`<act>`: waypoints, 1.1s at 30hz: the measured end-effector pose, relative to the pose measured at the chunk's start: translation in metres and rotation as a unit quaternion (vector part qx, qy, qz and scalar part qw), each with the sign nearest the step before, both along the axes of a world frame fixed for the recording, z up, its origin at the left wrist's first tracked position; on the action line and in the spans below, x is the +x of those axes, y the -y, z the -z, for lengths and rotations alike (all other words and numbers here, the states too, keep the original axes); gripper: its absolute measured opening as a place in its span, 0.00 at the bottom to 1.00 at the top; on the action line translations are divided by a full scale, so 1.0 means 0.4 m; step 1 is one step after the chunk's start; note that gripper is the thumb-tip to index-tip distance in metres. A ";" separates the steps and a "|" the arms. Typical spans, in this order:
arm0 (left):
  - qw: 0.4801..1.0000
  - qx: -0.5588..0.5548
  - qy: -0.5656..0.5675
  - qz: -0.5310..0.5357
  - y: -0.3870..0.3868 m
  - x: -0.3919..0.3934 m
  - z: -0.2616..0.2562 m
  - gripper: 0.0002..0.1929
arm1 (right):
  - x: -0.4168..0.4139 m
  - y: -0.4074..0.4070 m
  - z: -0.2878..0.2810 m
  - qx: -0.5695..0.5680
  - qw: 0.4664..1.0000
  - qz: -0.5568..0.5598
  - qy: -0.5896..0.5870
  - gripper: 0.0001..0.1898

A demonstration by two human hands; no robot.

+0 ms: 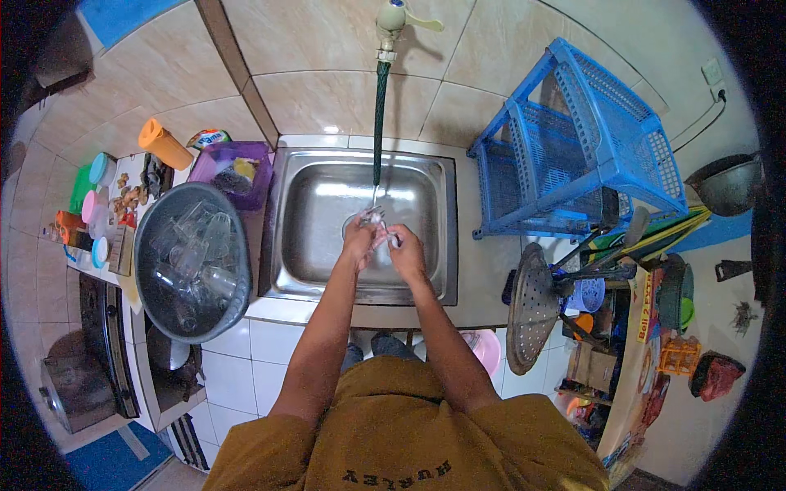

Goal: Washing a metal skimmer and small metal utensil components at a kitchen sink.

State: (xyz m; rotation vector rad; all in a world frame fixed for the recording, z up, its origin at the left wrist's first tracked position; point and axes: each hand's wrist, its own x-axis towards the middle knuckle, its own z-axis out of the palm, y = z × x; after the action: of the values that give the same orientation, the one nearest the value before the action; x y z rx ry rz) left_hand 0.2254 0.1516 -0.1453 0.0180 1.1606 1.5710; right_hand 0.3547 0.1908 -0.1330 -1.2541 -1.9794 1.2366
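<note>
Over the stainless steel sink (pixel 313 239), my left hand (pixel 361 239) holds several slim, shiny pieces that look like metal cutlery (pixel 376 215). My right hand (pixel 406 250) pinches one end of a shiny piece beside it, perhaps a spoon; the fingers partly hide its shape. A thin stream of water (pixel 374 196) falls onto the held pieces from a dark green hose (pixel 381 123). That hose is fixed to the wall tap (pixel 391 24). Both hands are close together above the drain area.
Left of the sink stand a grey basin (pixel 144 270) of clear glasses (pixel 196 251) and a purple basket (pixel 261 178) with sponges. A blue plastic rack (pixel 522 153) stands at the right. A perforated round metal plate (pixel 528 313) and utensils jut out near my right arm.
</note>
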 end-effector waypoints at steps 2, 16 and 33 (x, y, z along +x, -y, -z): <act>1.000 0.001 -0.013 0.000 -0.031 -0.018 -0.009 0.15 | -0.028 -0.019 -0.002 0.005 1.000 0.002 -0.012 0.15; 0.993 0.088 0.028 -0.079 -0.069 -0.034 0.002 0.14 | -0.108 -0.044 -0.080 -0.019 0.997 0.042 0.061 0.12; 0.978 0.083 0.123 -0.148 -0.139 -0.058 0.107 0.14 | -0.068 -0.053 -0.092 -0.142 0.990 0.009 0.001 0.10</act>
State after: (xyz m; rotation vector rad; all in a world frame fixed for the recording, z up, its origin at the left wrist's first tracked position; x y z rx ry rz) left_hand 0.2021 0.2072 -0.1879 -0.2425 0.8636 1.8702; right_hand 0.3277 0.2121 -0.0962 -1.4008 -1.8350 1.5503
